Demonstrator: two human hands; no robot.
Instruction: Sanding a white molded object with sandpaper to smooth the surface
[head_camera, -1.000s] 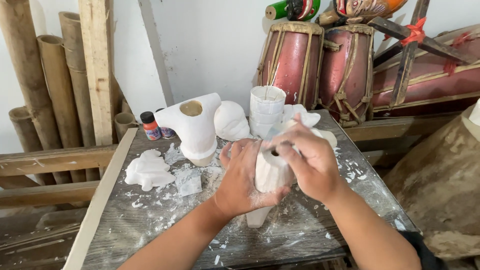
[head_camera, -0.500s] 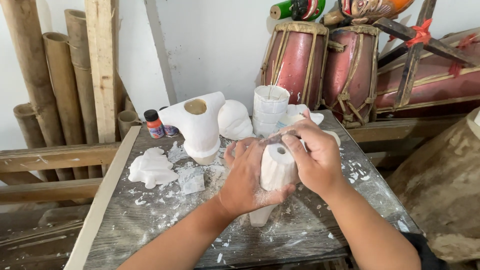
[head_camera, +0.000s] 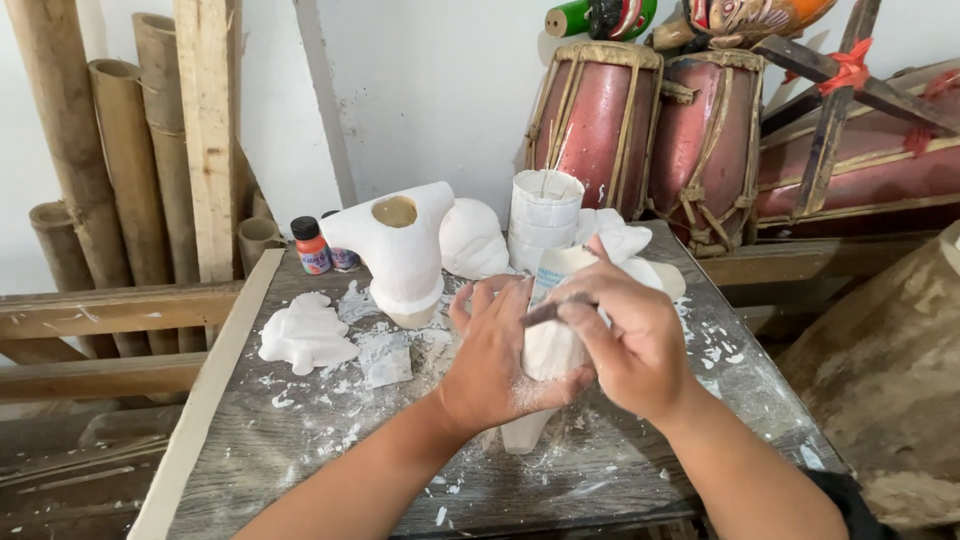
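Over the middle of the dusty worktable (head_camera: 300, 440), my left hand (head_camera: 495, 360) wraps around a white plaster piece (head_camera: 550, 350) and holds it upright, its narrow foot near the tabletop. My right hand (head_camera: 630, 345) pinches a thin dark tool (head_camera: 555, 310) and presses it against the top of the piece. White dust coats both hands.
A big white plaster form (head_camera: 400, 250) with a round hole stands at the back, with other white casts (head_camera: 305, 335), a stack of white cups (head_camera: 545, 215) and small paint bottles (head_camera: 312, 245). Red drums (head_camera: 595, 120) and bamboo poles (head_camera: 90, 150) stand behind.
Both hands have turned the plaster piece slightly and lifted it a little toward me. The right hand's tool has shifted across the top of the piece.
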